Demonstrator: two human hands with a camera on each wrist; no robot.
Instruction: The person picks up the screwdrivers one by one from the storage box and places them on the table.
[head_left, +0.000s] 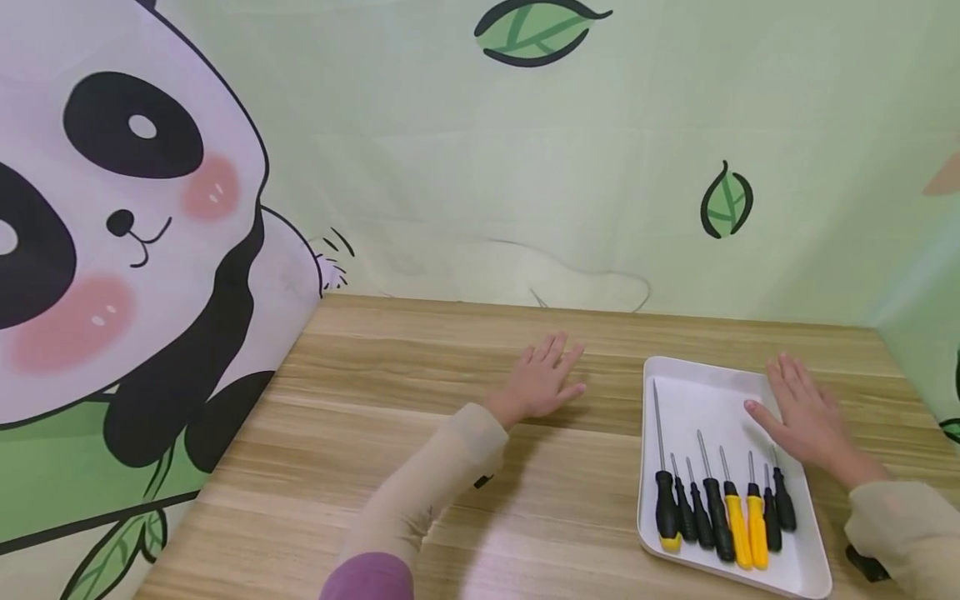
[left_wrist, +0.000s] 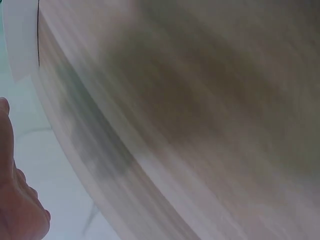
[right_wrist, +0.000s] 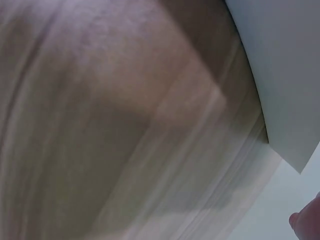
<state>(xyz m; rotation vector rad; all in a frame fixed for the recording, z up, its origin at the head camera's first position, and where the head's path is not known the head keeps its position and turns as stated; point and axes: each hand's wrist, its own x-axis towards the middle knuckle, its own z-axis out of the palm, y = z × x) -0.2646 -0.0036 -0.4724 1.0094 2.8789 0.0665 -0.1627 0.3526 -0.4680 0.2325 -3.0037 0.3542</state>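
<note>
A white tray (head_left: 705,387) lies on the wooden table, toward the right in the head view. Several screwdrivers sit in it side by side, their shafts toward the far end. A long black screwdriver (head_left: 666,504) with a yellow butt is leftmost; two yellow-handled screwdrivers (head_left: 757,532) lie right of the middle, among black-handled ones. My right hand (head_left: 810,412) overlaps the tray's right rim, fingers straight and thumb spread, holding nothing. Left of the tray, my left hand (head_left: 538,383) is over the tabletop with fingers spread, also holding nothing. Only part of each hand shows in the wrist views.
The wooden table (head_left: 360,400) ends at the back against a pale green cloth (head_left: 420,150) printed with leaves and a large panda (head_left: 187,333). A dark band piece (head_left: 866,565) shows under the right sleeve. The tray's white side (right_wrist: 285,75) fills the right wrist view's upper right.
</note>
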